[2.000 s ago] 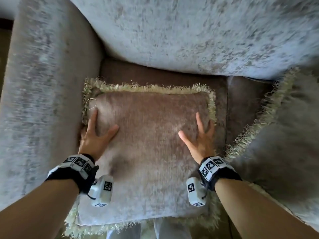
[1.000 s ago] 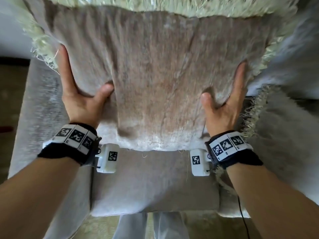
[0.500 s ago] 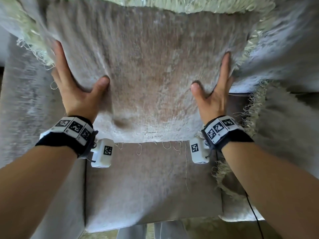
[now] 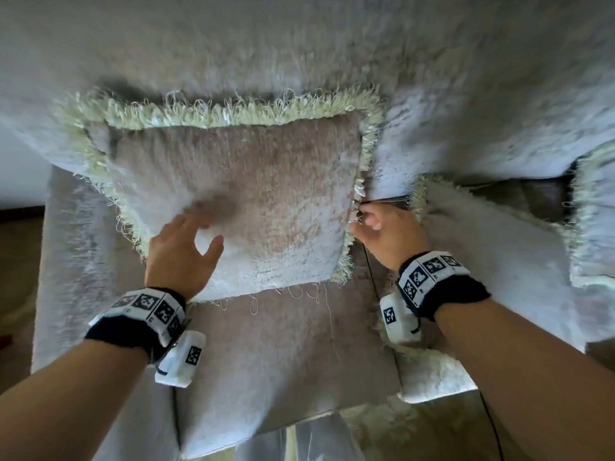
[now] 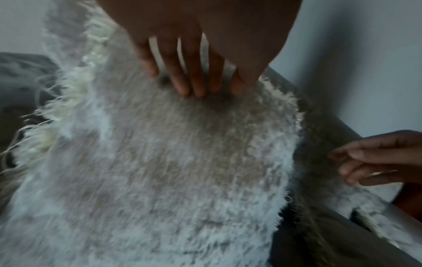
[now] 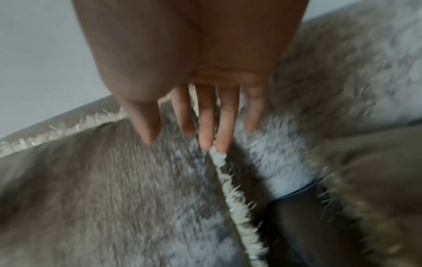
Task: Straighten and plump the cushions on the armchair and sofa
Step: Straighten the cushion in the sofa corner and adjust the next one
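Head view: the fringed cushion point(image 4: 233, 194) stands up against the sofa back point(image 4: 299, 44), its bottom edge on the seat point(image 4: 283, 344). The left hand point(image 4: 181, 247) is flat on the cushion's front, low on the left side, fingers straight and a bit apart, thumb out. It's blurry, so prob. patting. The right hand point(image 4: 386, 227) is at the cushion's right edge, fingers curled in by the fringe point(image 4: 361, 181). A second fringed cushion point(image 4: 499, 261) lies flat to the right, just beside that hand.

Left wrist view: the left fingers point(image 5: 194, 79) lie side by side, tips pushing into the fluffy cloth. Nothing is gripped. The right hand shows at the far right, fingers bent (it may be pinching a bit of thread or fringe, can't tell for sure).

Right wrist view: the right fingers point(image 6: 205, 122) point down, mostly straight and close together, tips touching the fringe. This doesn't match the head view well, so I can't tell if the right hand holds the fringe or only touches it.

Step in hand, I think: setting this cushion straight and patting it plump. Next move prob. needs both hands to tidy the sides, then go over to the flat cushion on the right and stand it up too.
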A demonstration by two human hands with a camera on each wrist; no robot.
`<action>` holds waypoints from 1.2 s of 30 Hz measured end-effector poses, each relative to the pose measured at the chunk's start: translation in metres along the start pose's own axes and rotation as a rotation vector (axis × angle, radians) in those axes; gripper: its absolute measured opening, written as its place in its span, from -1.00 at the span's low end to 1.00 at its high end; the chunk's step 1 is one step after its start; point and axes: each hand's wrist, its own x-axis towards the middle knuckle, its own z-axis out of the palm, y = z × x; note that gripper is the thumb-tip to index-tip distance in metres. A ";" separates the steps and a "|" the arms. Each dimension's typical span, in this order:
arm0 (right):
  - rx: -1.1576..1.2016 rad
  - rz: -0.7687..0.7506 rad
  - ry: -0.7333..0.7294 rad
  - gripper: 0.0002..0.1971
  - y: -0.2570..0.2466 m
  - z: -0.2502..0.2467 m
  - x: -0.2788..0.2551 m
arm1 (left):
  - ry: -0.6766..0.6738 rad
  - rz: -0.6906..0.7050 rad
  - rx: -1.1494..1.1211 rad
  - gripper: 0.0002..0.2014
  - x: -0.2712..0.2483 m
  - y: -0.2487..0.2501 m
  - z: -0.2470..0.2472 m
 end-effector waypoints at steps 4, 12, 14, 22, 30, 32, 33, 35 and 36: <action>-0.137 0.099 -0.253 -0.47 0.015 -0.044 -0.036 | -0.479 0.093 0.046 -0.59 -0.004 0.054 -0.011; -0.182 0.205 -0.288 -0.47 0.063 -0.120 -0.091 | -0.648 0.462 0.296 -0.52 -0.015 0.198 -0.004; -0.195 0.202 -0.310 -0.49 0.077 -0.137 -0.102 | -0.665 0.521 0.343 -0.51 -0.018 0.231 0.001; -0.234 0.149 -0.450 -0.48 0.180 -0.179 -0.109 | -0.679 0.530 0.510 -0.52 -0.032 0.338 0.039; -0.142 0.201 -0.510 -0.43 0.314 -0.200 -0.113 | -0.721 0.494 0.470 -0.53 -0.048 0.431 0.111; -0.104 0.233 -0.493 -0.40 0.342 -0.201 -0.116 | -0.727 0.479 0.445 -0.53 -0.047 0.443 0.129; -0.074 0.258 -0.472 -0.39 0.355 -0.200 -0.117 | -0.727 0.474 0.435 -0.52 -0.045 0.448 0.139; -0.019 0.316 -0.409 -0.36 0.377 -0.197 -0.121 | -0.730 0.448 0.414 -0.53 -0.044 0.454 0.158; 0.007 0.340 -0.376 -0.35 0.387 -0.194 -0.122 | -0.737 0.433 0.406 -0.53 -0.042 0.456 0.168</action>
